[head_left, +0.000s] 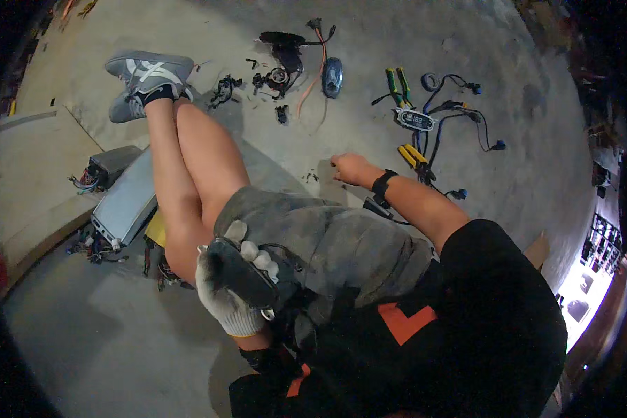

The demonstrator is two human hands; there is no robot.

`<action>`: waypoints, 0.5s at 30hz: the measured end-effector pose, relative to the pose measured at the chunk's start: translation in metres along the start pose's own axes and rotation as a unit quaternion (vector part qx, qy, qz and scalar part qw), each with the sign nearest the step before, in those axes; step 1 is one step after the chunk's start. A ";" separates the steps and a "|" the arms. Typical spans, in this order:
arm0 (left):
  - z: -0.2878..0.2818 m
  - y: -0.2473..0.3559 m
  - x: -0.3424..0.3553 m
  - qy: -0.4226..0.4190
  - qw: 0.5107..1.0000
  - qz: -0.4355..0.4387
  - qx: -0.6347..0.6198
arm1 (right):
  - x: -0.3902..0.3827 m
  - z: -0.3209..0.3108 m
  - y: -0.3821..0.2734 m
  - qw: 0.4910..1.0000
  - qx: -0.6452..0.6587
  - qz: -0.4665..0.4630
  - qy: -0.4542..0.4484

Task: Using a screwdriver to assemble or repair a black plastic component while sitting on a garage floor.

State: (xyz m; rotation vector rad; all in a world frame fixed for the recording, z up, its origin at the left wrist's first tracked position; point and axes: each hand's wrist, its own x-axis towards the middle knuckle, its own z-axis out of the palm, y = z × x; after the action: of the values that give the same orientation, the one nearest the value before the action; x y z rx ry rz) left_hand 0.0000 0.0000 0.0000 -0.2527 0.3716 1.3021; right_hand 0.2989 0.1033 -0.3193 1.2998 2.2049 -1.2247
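Note:
My left hand (219, 299), in a white knitted glove, is wrapped around a dark, rounded black part (242, 273) resting against my lap. Its fingertips show over the part's far side; what kind of part it is cannot be made out. My bare right hand (354, 170), with a black band at the wrist, reaches down to the floor on the right of my legs. Its fingers are drawn together, and anything between them is too small to see. Just left of those fingertips lie several small dark screws or bits (311, 177).
Right of my hand lie yellow-handled pliers (416, 159), a display unit (415, 120) with cables, and green-handled pliers (398, 85). Farther off are a black lamp-like assembly (279, 73) and an oval mirror-like piece (332, 78). Left of my legs sits a silver metal case (127, 198) with wires.

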 end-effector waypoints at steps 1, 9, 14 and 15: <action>0.009 0.003 -0.004 0.028 0.999 0.000 0.014 | -0.003 0.012 -0.005 1.000 0.004 0.000 0.001; 0.032 0.005 -0.026 0.189 0.971 0.042 0.137 | 0.040 0.021 -0.039 0.999 0.012 0.000 0.035; 0.005 -0.003 -0.012 0.117 0.991 0.059 -0.004 | 0.066 0.037 -0.029 0.988 0.020 -0.117 0.099; 0.001 -0.007 -0.012 0.104 0.992 0.055 -0.046 | 0.066 0.035 -0.037 0.991 -0.028 -0.105 0.076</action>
State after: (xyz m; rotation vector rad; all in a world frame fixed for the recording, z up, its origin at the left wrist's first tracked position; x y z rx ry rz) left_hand 0.0040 -0.0117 0.0059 -0.4532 0.5092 1.4071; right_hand 0.2270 0.1048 -0.3613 1.2004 2.5190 -1.1602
